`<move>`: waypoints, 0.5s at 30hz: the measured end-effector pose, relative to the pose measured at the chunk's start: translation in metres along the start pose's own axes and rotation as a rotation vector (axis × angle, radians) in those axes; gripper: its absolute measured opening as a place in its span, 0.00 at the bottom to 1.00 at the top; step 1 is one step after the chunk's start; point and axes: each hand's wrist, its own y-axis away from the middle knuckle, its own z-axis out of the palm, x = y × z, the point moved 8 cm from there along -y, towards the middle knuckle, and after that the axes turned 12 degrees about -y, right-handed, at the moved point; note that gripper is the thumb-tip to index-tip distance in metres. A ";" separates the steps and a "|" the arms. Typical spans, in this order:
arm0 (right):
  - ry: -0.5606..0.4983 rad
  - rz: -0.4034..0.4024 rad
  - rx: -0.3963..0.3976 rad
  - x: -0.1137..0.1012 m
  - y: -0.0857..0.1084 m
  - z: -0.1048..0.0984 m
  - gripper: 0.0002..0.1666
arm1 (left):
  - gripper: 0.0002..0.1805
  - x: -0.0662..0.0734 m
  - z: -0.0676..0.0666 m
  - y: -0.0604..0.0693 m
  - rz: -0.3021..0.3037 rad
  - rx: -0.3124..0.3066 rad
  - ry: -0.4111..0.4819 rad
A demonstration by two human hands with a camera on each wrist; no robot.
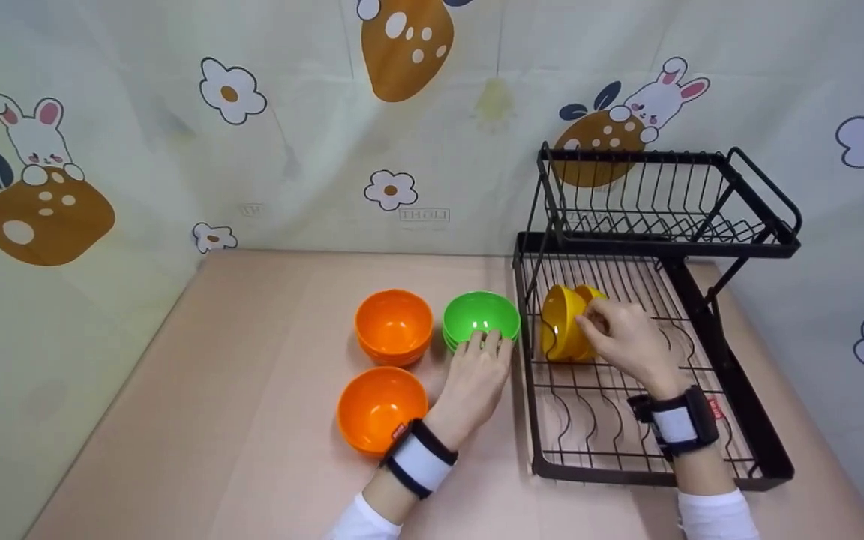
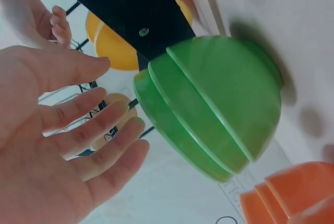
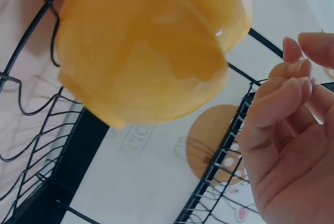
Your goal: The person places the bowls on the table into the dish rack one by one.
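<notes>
Three nested green bowls (image 1: 481, 313) stand just left of the black rack; the left wrist view shows their sides (image 2: 214, 93). My left hand (image 1: 475, 382) is at their near rim, fingers spread and apart from the bowls in the left wrist view (image 2: 78, 135). Two yellow bowls (image 1: 565, 330) stand on edge in the rack's lower tier, leaning close together. Beside them on the right is my right hand (image 1: 631, 345), holding nothing, its fingers loosely bent; a gap separates the hand (image 3: 295, 135) from the yellow bowls (image 3: 141, 51) in the right wrist view.
Left of the green bowls is a stack of orange bowls (image 1: 394, 324), with another orange bowl (image 1: 381, 409) nearer the front, beside my left wrist. The two-tier black rack (image 1: 657, 478) stands on the right, its upper basket (image 1: 672, 244) above and behind the yellow bowls.
</notes>
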 end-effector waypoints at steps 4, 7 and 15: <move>0.005 0.005 -0.032 -0.006 0.001 0.007 0.07 | 0.26 -0.002 0.004 -0.004 -0.035 -0.007 -0.026; 0.035 0.009 -0.070 -0.012 0.002 0.013 0.06 | 0.24 -0.001 0.006 -0.007 -0.057 0.006 -0.043; 0.020 -0.024 -0.218 -0.024 0.006 0.029 0.04 | 0.23 0.001 0.021 -0.012 -0.063 -0.069 -0.067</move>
